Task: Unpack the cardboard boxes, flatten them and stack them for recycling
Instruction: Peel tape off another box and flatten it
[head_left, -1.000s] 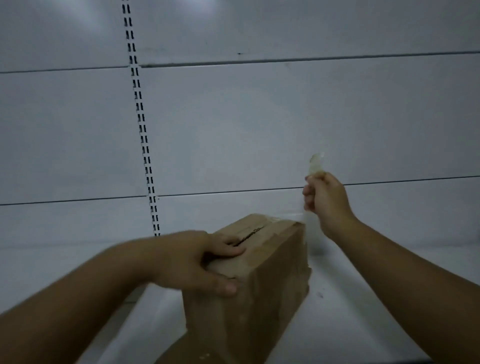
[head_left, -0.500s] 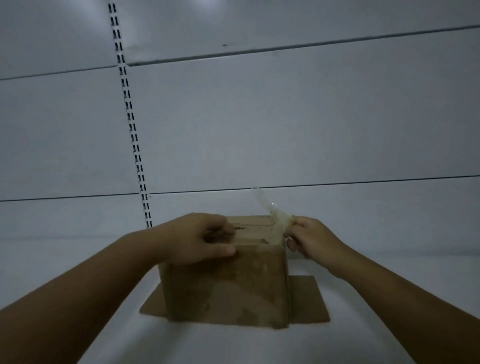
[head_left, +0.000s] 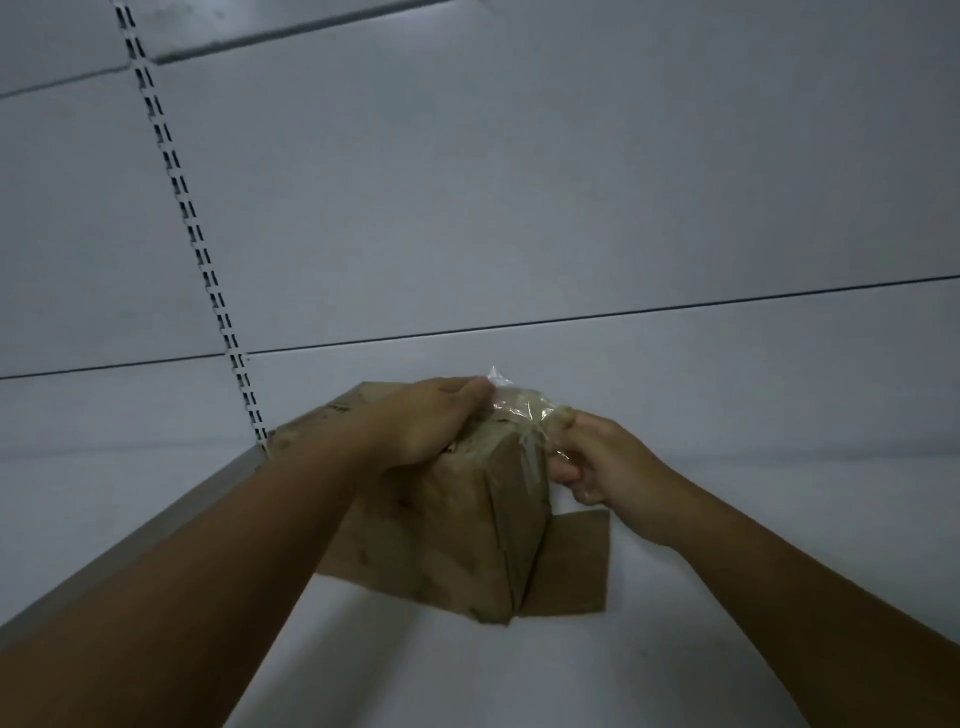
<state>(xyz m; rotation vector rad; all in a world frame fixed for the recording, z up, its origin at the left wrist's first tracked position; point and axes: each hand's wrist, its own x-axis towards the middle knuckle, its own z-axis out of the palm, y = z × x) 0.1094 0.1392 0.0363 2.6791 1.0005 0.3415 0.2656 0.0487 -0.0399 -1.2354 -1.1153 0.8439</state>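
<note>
Gripping cardboard box (head_left: 441, 525), left hand (head_left: 431, 423); right hand (head_left: 610, 470) pinching clear tape (head_left: 524, 410).

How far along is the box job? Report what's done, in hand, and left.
Done: one flat cardboard sheet lies under the cardboard box, possibly a box already flattened. In hand: the left hand holds the box top while the right hand pinches clear tape that is partly lifted off the top edge. Left: strip the tape, open and empty this box, flatten it, stack it.
</note>
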